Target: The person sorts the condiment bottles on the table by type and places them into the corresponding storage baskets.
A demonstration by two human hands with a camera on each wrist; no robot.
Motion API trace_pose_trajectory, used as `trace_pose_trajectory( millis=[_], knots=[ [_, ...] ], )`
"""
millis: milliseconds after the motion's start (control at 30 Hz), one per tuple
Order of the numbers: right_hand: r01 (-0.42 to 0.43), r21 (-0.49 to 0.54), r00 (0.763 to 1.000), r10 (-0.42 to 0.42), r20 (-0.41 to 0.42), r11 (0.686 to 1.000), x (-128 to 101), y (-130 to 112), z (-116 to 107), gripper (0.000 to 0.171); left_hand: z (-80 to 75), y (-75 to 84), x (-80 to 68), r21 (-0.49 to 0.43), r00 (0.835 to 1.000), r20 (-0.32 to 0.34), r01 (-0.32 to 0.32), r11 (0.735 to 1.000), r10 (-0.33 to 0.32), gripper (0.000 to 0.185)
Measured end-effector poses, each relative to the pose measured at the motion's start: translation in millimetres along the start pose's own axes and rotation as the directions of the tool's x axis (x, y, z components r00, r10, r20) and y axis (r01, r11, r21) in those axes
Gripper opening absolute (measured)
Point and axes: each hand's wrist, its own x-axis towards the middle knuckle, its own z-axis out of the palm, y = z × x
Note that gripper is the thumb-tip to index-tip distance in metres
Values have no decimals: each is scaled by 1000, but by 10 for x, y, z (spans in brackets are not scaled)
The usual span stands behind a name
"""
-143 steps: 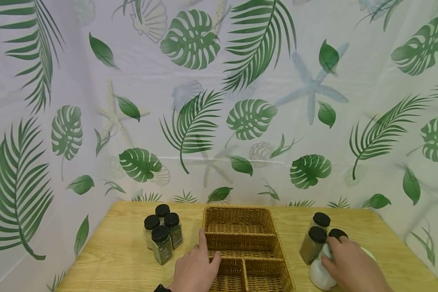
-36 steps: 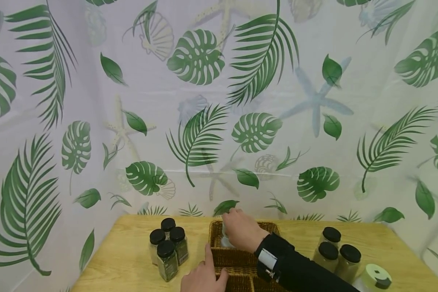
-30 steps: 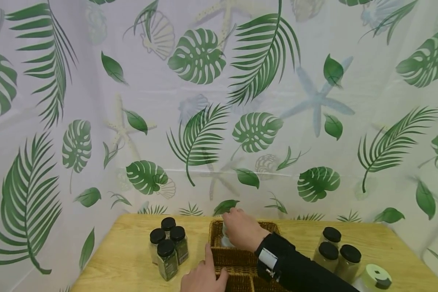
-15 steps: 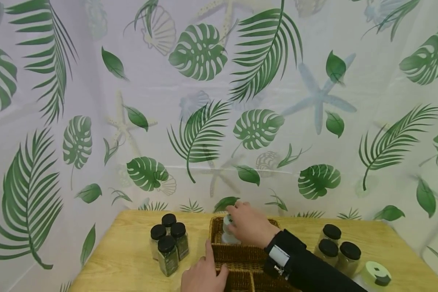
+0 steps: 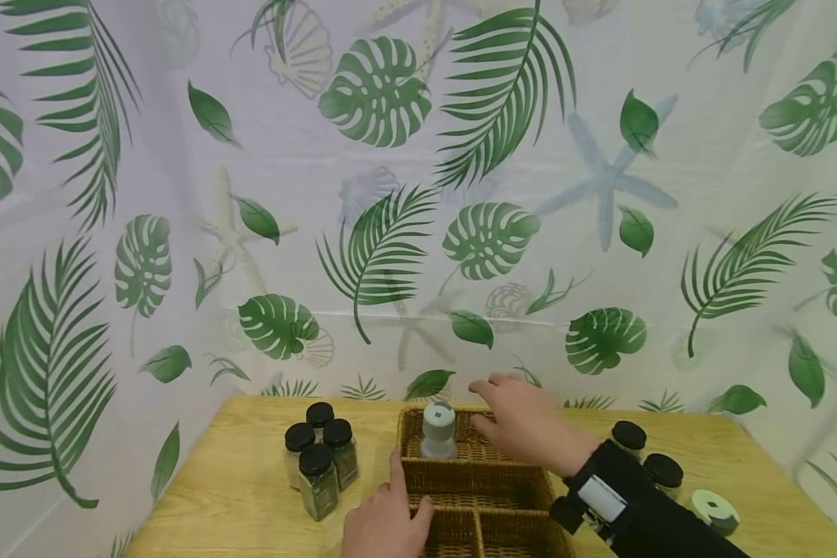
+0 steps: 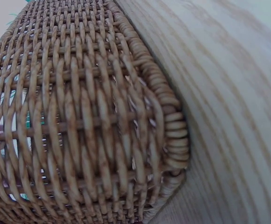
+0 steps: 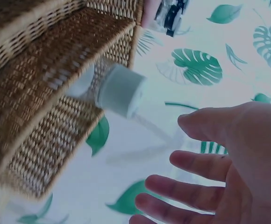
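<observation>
My left hand (image 5: pixel 387 521) holds the left wall of the wicker basket (image 5: pixel 470 471), index finger straight along the rim and thumb on the inner side. The left wrist view shows only the woven outer wall (image 6: pixel 74 116), with no fingers visible. A small clear bottle with a pale cap (image 5: pixel 439 425) stands upright at the left of the basket's back compartment. Just right of it, my right hand (image 5: pixel 530 418) hovers above the basket, holding nothing. In the right wrist view its fingers (image 7: pixel 191 191) are spread, apart from the cap (image 7: pixel 121 89).
Several black-lidded spice jars (image 5: pixel 318 480) stand left of the basket on the wooden table (image 5: pixel 216 480). Others (image 5: pixel 664 471) stand at right, partly behind my forearm, beside a pale-green-lidded container (image 5: pixel 714 510). A leaf-patterned cloth (image 5: pixel 488 240) hangs behind.
My right hand carried the pale-capped bottle from the right side into the back compartment, released it and drew away to the right. My left hand stayed at the basket's left wall.
</observation>
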Motion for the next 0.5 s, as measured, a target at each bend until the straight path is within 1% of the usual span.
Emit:
trace_pose_trajectory(
  millis=[133, 300, 500],
  knots=[
    [-24, -30, 1000, 23, -13, 999, -136, 107, -125, 38, -3, -5, 13, 2, 1000, 7, 8, 1000, -8, 80],
    [-37, -43, 999, 37, -5, 998, -302, 229, -253, 39, 7, -20, 26, 2, 1000, 12, 10, 1000, -10, 81],
    [-52, -81, 998, 49, -30, 995, -525, 436, -306, 40, 19, -3, 24, -1, 1000, 13, 10, 1000, -10, 80]
  ],
)
